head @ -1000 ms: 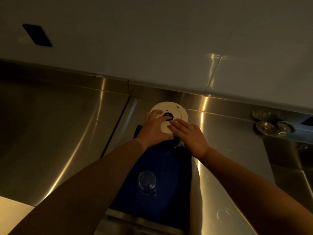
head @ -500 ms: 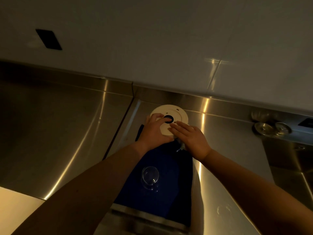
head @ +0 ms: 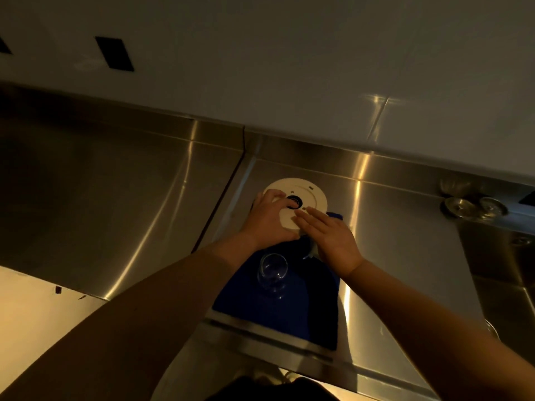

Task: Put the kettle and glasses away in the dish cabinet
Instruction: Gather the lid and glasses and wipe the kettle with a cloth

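Kettle base (head: 304,192), a cream disc, lies under both your hands: your left hand (head: 269,221) curls over its near-left edge, your right hand (head: 330,235) rests flat-fingered on it. Just behind your wrists, a clear glass (head: 272,272) stands on the blue mat (head: 307,311).

Dim warm light, stainless steel counter (head: 121,198), pale tiled wall (head: 289,68), black wall outlets (head: 114,53)

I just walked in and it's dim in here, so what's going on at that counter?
A person has both hands on the round cream underside of an upturned kettle standing on a blue mat on the steel counter. The left hand grips it; the right hand rests flat. A clear glass sits on the mat nearer the person.
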`<state>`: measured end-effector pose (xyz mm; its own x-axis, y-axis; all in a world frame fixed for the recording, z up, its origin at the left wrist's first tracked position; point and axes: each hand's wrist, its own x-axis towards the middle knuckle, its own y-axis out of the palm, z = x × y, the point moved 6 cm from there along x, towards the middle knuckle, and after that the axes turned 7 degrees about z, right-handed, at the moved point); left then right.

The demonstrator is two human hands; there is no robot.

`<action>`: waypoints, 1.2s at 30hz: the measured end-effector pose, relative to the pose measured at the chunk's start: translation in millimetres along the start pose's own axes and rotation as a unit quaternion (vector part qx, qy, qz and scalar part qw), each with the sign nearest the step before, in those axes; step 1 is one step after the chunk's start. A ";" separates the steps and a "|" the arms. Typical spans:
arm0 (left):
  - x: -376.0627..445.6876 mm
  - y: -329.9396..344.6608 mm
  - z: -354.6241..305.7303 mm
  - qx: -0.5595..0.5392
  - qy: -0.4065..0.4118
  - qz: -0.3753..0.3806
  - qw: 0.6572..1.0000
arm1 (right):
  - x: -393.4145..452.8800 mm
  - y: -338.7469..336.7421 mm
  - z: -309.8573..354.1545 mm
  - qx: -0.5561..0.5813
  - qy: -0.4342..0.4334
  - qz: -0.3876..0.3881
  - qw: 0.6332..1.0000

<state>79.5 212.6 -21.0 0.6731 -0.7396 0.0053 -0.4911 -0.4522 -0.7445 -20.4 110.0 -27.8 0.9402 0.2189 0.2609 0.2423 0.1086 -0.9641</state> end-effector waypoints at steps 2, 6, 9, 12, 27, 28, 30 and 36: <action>-5.3 5.3 1.7 -0.005 0.003 -0.005 1.000 | -4.8 4.4 1.6 0.006 0.008 0.003 1.000; -7.2 6.9 1.8 -0.014 0.002 -0.011 1.000 | -7.6 5.1 0.1 0.011 0.022 0.010 1.000; -8.6 7.9 1.2 -0.014 0.005 -0.007 1.000 | -8.3 5.5 0.5 0.015 0.027 0.003 1.000; -8.9 6.8 0.8 -0.007 0.004 0.000 1.000 | -8.1 4.8 1.4 0.018 0.031 -0.003 0.999; -2.0 22.9 8.9 0.264 0.054 0.103 0.958 | 0.7 6.7 -11.7 0.055 0.064 0.087 0.993; -1.6 24.0 9.2 0.263 0.055 0.099 0.958 | 0.5 7.3 -12.4 0.056 0.065 0.084 0.993; -1.5 25.1 8.7 0.264 0.059 0.097 0.958 | 0.8 8.5 -12.2 0.056 0.062 0.076 0.994; -2.6 24.0 8.6 0.257 0.049 0.107 0.959 | 1.4 8.8 -11.6 0.052 0.062 0.063 0.995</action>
<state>70.7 207.9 -44.6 0.5194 -0.8429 -0.1407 -0.2580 0.0023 -0.9661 -14.2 100.0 -36.4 0.9855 0.1163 0.1234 0.1001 0.1884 -0.9770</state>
